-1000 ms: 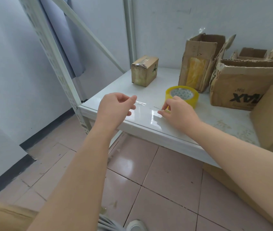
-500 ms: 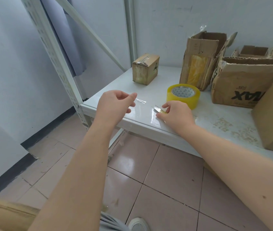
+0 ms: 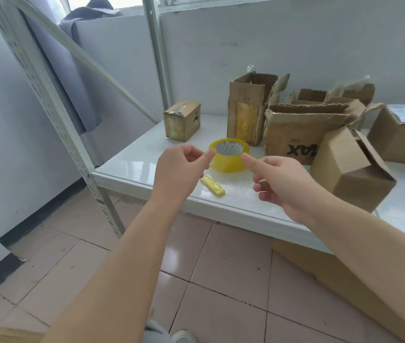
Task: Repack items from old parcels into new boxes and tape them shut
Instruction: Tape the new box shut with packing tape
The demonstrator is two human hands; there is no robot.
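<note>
My left hand (image 3: 179, 169) hovers over the front of the white shelf top (image 3: 144, 154), thumb and forefinger pinched on a short clear tape strip that barely shows. My right hand (image 3: 283, 184) floats beside it, thumb pointing at the left fingertips, the other fingers loosely curled and holding nothing. Just behind both hands stands a yellow tape roll (image 3: 228, 162). A small yellow cutter (image 3: 213, 186) lies flat on the shelf below and between the hands. A plain new box (image 3: 345, 169) lies tilted at the right.
A small taped box (image 3: 183, 121) stands at the back left. Behind the roll are a tall open parcel (image 3: 247, 110) and a torn parcel printed with black letters (image 3: 300, 134), with more cartons (image 3: 399, 139) to the right. A metal rack post (image 3: 55, 115) rises left; tiled floor lies below.
My right hand let go of the yellow cutter, which now lies on the shelf, and rose toward my left hand. Both hands moved up toward the tape roll.
</note>
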